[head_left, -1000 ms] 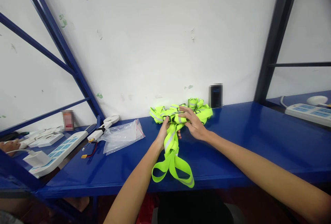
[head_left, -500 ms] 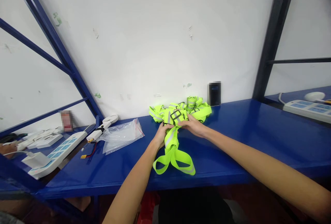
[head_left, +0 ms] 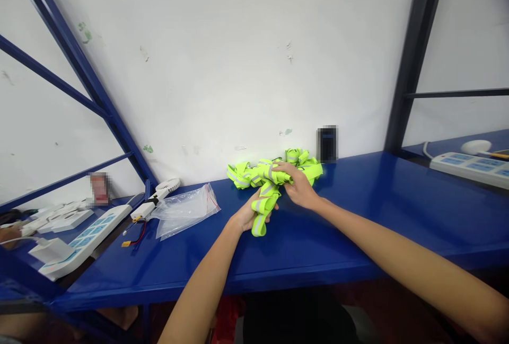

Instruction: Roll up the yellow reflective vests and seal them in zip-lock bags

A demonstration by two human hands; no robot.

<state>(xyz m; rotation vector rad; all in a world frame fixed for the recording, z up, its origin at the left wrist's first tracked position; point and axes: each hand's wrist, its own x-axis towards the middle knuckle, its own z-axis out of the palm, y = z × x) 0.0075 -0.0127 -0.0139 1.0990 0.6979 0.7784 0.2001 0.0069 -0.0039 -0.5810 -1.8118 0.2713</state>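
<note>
A neon-yellow reflective strap vest [head_left: 274,174] lies bunched on the blue shelf [head_left: 358,227] near the wall. My left hand [head_left: 246,215] is closed around a folded bundle of its straps, held just above the shelf. My right hand [head_left: 296,185] rests on top of the bunched part, fingers curled over the fabric and pressing it. Both hands touch the vest; the left palm is hidden under the straps.
A clear plastic zip bag [head_left: 185,212] lies left of the vest. Further left are a small white fan [head_left: 159,195], a white power strip [head_left: 79,240] and a red-and-black wire [head_left: 135,235]. A dark blurred object [head_left: 327,143] stands against the wall. Another power strip [head_left: 469,166] sits at the right.
The long loops that hung over the shelf's front edge have been gathered up into a short folded bundle in my left hand. My right hand has moved on top of the pile.
</note>
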